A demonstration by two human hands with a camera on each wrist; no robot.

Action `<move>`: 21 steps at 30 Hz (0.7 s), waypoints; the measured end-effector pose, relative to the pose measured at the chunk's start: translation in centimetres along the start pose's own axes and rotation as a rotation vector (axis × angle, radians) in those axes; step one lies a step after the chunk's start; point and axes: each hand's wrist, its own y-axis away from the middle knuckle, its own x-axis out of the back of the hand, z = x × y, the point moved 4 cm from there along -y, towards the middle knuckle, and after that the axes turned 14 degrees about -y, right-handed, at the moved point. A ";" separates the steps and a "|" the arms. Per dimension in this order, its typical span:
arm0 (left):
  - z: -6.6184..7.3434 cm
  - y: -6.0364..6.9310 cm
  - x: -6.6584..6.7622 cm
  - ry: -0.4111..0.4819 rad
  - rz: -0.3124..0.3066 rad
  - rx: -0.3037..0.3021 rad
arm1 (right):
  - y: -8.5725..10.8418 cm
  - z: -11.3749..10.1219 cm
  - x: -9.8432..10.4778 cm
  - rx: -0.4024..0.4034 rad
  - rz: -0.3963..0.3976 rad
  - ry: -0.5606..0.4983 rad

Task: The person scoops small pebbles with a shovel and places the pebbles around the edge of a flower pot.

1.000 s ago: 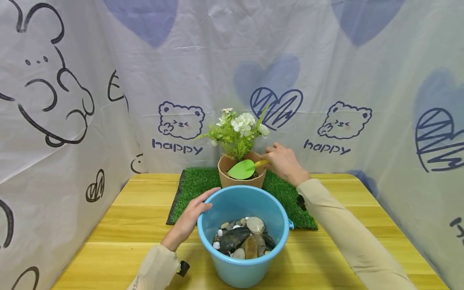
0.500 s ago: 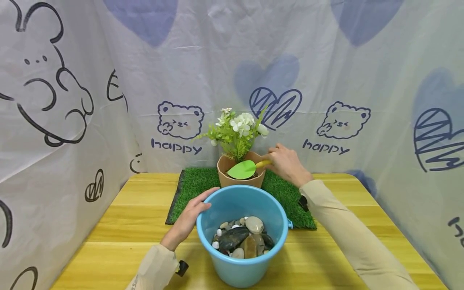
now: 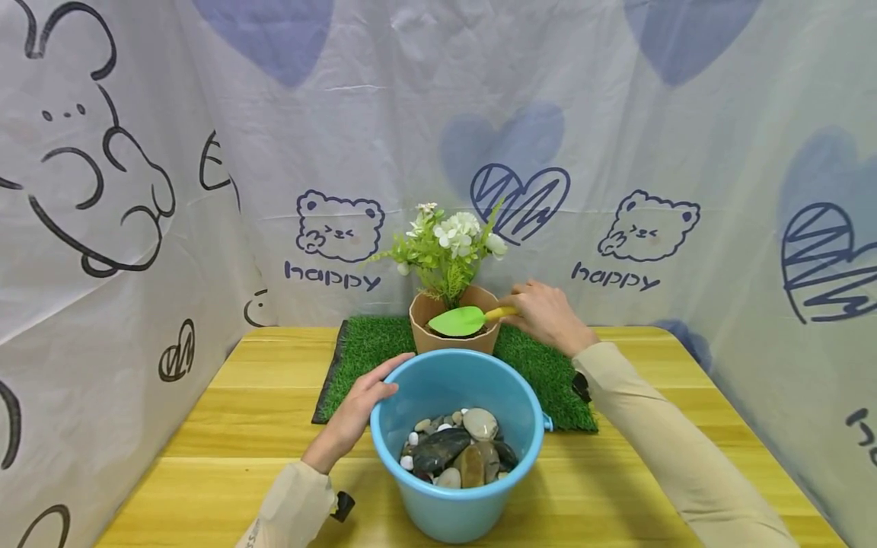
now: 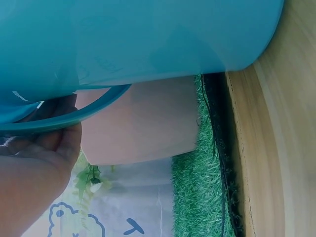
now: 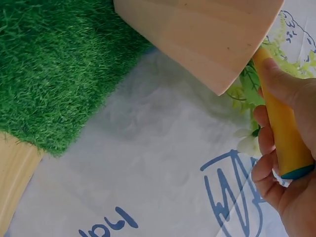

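In the head view my right hand [image 3: 546,317] grips the yellow handle of a small garden trowel [image 3: 457,322]. Its green blade lies over the mouth of a tan flowerpot [image 3: 454,345], above dark soil. The right wrist view shows fingers wrapped round the trowel handle [image 5: 284,128]. A leafy plant with white flowers [image 3: 457,233] stands in the pot. My left hand [image 3: 358,407] holds the left rim of a light blue bucket [image 3: 457,511], thumb at the inner side. Stones [image 3: 445,450] of several sizes cover the bucket's bottom.
Pot and plant stand on a green turf mat [image 3: 373,342], partly hidden behind the bucket. Beneath is a yellow wooden table [image 3: 226,426]. White printed cloth [image 3: 425,99] encloses the back and both sides. A small lug [image 3: 548,422] juts from the bucket's right side.
My right hand has shifted slightly right and down, and the trowel has tilted flatter over the pot. The left hand keeps its place on the bucket.
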 end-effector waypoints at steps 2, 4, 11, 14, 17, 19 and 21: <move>0.0 0.0 0.0 -0.005 -0.001 0.002 | 0.2 0.2 0.0 0.012 0.001 0.002; 0.1 0.0 0.0 -0.008 -0.003 0.003 | 0.3 0.3 -0.1 0.025 0.007 -0.002; 0.1 0.0 0.0 -0.007 0.001 0.005 | 0.8 0.4 -0.2 0.037 0.013 -0.018; 0.0 0.0 0.0 -0.006 0.001 0.003 | 0.9 0.6 -0.2 0.034 -0.002 -0.019; -0.1 0.0 0.0 -0.006 0.000 0.003 | 1.1 0.7 -0.4 0.032 -0.028 -0.032; -0.1 0.0 0.0 -0.007 0.000 0.004 | 1.2 0.8 -0.5 0.028 -0.046 -0.042; -0.1 0.1 0.0 -0.009 0.000 0.006 | 1.3 0.9 -0.6 0.024 -0.054 -0.055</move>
